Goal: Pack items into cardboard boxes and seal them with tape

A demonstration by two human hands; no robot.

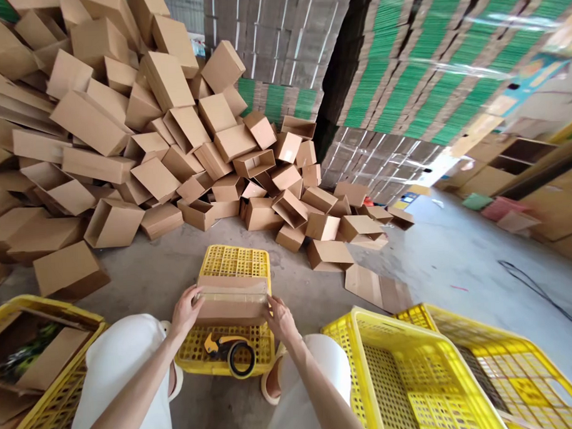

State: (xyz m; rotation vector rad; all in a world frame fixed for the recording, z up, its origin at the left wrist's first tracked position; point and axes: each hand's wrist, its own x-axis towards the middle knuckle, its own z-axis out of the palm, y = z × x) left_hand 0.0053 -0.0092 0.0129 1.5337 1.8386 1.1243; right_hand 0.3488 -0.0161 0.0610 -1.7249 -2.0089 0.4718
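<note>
A small cardboard box [232,299] with a strip of clear tape along its top lies on an upturned yellow crate [235,257]. My left hand [185,310] grips the left end of this box, thumb on top. At the box's right end, my right hand [281,318] holds the edge with its fingers closed on it. Nearer to me on the crate rests a black and orange tape dispenser [222,345] with a tape roll [241,359].
A large heap of cardboard boxes [171,149] fills the back left. Yellow crates stand at the right [395,373] and left [80,372], the left one holding cardboard. Strapped stacks of cardboard [388,61] rise behind. A black cable [542,293] lies on the floor.
</note>
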